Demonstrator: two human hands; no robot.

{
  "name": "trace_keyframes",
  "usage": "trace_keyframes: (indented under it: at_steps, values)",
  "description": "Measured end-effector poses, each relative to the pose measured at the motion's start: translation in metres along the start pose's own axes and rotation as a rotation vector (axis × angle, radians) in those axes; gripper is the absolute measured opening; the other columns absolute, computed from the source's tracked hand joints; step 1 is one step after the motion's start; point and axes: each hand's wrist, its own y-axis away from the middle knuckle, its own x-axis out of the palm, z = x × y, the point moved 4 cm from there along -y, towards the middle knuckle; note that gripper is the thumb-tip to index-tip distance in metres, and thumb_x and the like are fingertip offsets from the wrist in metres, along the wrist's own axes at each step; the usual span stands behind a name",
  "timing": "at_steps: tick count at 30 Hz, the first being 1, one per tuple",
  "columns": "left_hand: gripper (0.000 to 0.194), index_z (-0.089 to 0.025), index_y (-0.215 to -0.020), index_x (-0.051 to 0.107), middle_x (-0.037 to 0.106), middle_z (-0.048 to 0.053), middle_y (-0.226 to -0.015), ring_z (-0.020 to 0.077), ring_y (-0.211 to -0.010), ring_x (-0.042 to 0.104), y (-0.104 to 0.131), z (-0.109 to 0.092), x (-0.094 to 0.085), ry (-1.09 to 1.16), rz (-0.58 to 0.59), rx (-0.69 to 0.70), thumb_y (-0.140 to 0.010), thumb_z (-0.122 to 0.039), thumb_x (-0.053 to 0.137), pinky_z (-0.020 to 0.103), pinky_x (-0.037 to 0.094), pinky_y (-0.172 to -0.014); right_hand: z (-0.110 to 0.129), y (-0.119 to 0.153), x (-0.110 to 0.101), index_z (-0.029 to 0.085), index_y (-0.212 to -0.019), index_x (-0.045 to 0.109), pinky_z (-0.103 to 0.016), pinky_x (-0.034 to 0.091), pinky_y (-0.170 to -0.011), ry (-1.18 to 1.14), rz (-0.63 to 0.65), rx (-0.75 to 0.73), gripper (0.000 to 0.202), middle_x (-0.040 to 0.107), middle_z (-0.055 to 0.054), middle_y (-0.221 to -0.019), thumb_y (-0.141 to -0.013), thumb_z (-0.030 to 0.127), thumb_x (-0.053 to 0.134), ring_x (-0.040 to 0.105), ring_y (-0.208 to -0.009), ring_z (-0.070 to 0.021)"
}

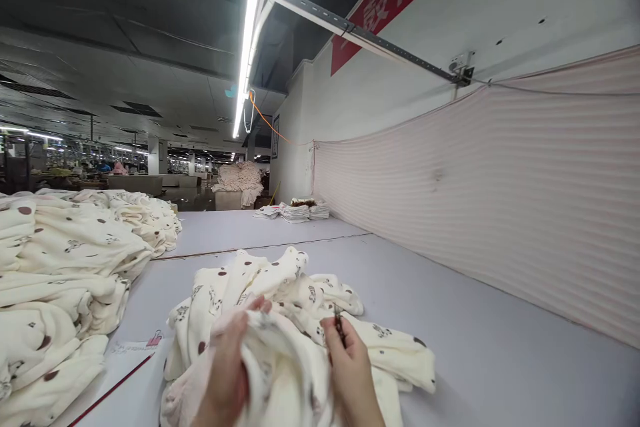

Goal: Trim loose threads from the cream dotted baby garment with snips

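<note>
Holding up a soft cream cloth garment with brown spots [300, 320] at the near edge of the grey table [480, 320]. Left hand [227, 373] bunched round the cloth, right hand [353, 373] pinching a small dark tool [339, 323]. Likely checking seams; next, a careful snip.

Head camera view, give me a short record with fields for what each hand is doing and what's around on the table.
left hand: grips a bunched fold of the cream printed garment
right hand: pinches a small dark tool against the garment
table: grey, garment lies on it
left side: big pile of matching garments
far end: folded stack
right: striped fabric curtain along wall
</note>
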Motion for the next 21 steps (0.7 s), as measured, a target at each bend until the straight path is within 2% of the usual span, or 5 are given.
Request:
trace_keyframes:
  at_steps: [3, 10, 13, 18, 21]
  values:
    - [0.041, -0.027, -0.11, 0.061, 0.066, 0.001, -0.085, 0.0182, -0.065, 0.059, -0.005, -0.007, 0.005, -0.133, 0.1, 0.036, -0.084, -0.055, 0.047, 0.029, 0.047, -0.062, -0.006, -0.002, -0.027, 0.022, -0.076, 0.049, -0.019, 0.03, -0.046, -0.049, -0.071, 0.084, 0.037, 0.036, 0.01, -0.051, -0.083, 0.058, 0.052, 0.034, -0.048, -0.0094]
    - [0.003, -0.024, -0.06, 0.069, 0.065, 0.005, -0.08, 0.0272, -0.084, 0.056, 0.009, 0.012, 0.055, -0.543, 0.416, 0.092, -0.06, -0.021, 0.071, 0.037, 0.038, -0.086, -0.004, 0.007, -0.038, 0.021, -0.077, 0.048, -0.02, 0.021, -0.04, -0.084, 0.006, 0.146, 0.042, 0.046, 0.009, -0.049, -0.082, 0.063, 0.051, 0.028, -0.038, -0.0056]
    - [0.014, -0.022, -0.072, 0.066, 0.066, 0.006, -0.099, 0.0265, -0.092, 0.058, -0.011, -0.009, 0.029, -0.499, 0.335, 0.093, -0.072, -0.034, 0.059, 0.039, 0.042, -0.089, -0.011, 0.011, -0.047, 0.02, -0.081, 0.05, -0.021, 0.021, -0.042, -0.015, 0.034, 0.174, 0.041, 0.049, 0.009, -0.051, -0.085, 0.061, 0.046, 0.027, -0.037, -0.0056]
    - [0.04, -0.021, -0.056, 0.052, 0.05, -0.001, -0.047, 0.0184, -0.05, 0.048, -0.055, -0.06, -0.048, -0.6, 0.193, 0.142, -0.079, -0.054, 0.043, 0.036, 0.046, -0.061, -0.027, 0.023, -0.054, 0.02, -0.075, 0.059, -0.022, 0.028, -0.052, 0.151, 0.108, 0.141, 0.027, 0.041, 0.008, -0.055, -0.075, 0.047, 0.058, 0.036, -0.05, -0.0104]
    - [0.027, -0.021, -0.059, 0.055, 0.053, -0.001, -0.053, 0.0204, -0.058, 0.05, -0.058, -0.061, -0.057, -0.871, 0.267, 0.199, -0.073, -0.043, 0.06, 0.034, 0.042, -0.069, -0.025, 0.024, -0.045, 0.022, -0.089, 0.065, -0.023, 0.031, -0.057, 0.338, 0.192, 0.123, 0.025, 0.039, 0.008, -0.056, -0.072, 0.038, 0.057, 0.043, -0.057, -0.0145]
